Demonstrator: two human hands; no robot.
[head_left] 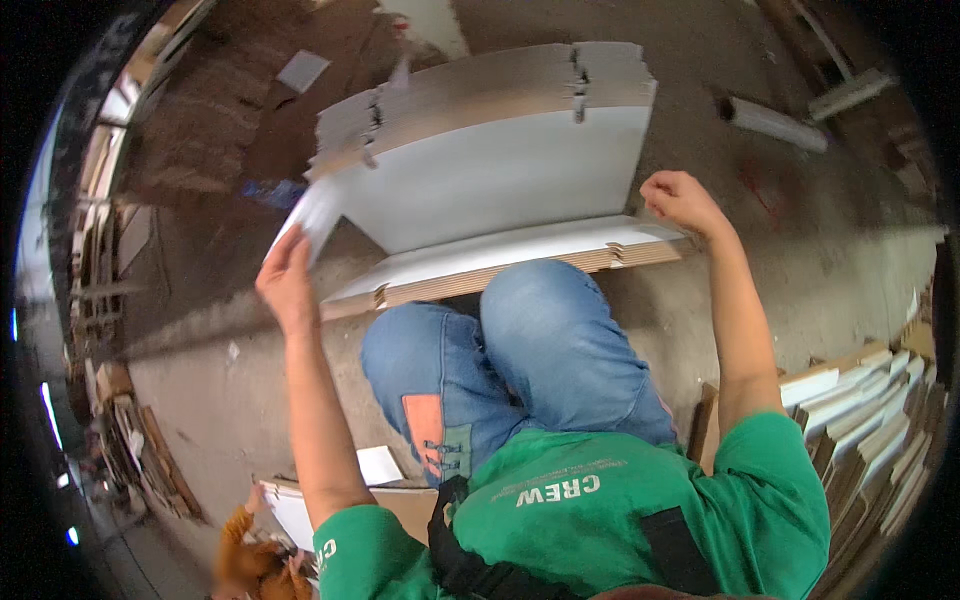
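A stack of folded cardboard sheets (500, 165) with white faces and brown edges leans up in front of my knees. Its lower part (520, 250) lies along the floor by my shins. My left hand (287, 275) pinches a white cardboard flap (318, 212) at the stack's left side; motion blurs the flap, and I cannot tell whether it is joined to the stack. Close to the stack's right edge, my right hand (683, 203) is raised with its fingers curled in. Whatever they hold, if anything, is hidden.
More white boards (860, 420) stand stacked at the lower right. A pale roll (775, 124) lies at the upper right, and a white scrap (302, 72) at the upper left. Another person in an orange sleeve (240, 530) touches a white board (288, 512) at the lower left.
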